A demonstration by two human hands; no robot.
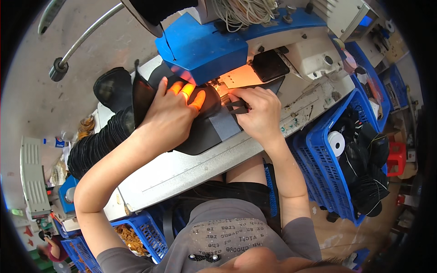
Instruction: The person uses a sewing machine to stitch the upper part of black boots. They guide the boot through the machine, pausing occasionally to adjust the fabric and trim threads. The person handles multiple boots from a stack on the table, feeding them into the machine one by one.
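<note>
My left hand lies with fingers spread on a flat black fabric piece, its fingertips lit orange beside the needle area of a blue sewing machine. Just right of the needle, my right hand pinches a narrow black strip, which loops below its thumb and fingers. A grey rectangular patch shows on the fabric between my hands. Left of my left hand, more curved black pieces stand partly upright. The stitching point itself is partly hidden by the machine head and my fingers.
A long row of stacked black pieces lies by my left forearm. A black flat rectangular object rests on the machine bed. Blue baskets with black goods and a white roll stand at right. A lamp arm reaches in at upper left.
</note>
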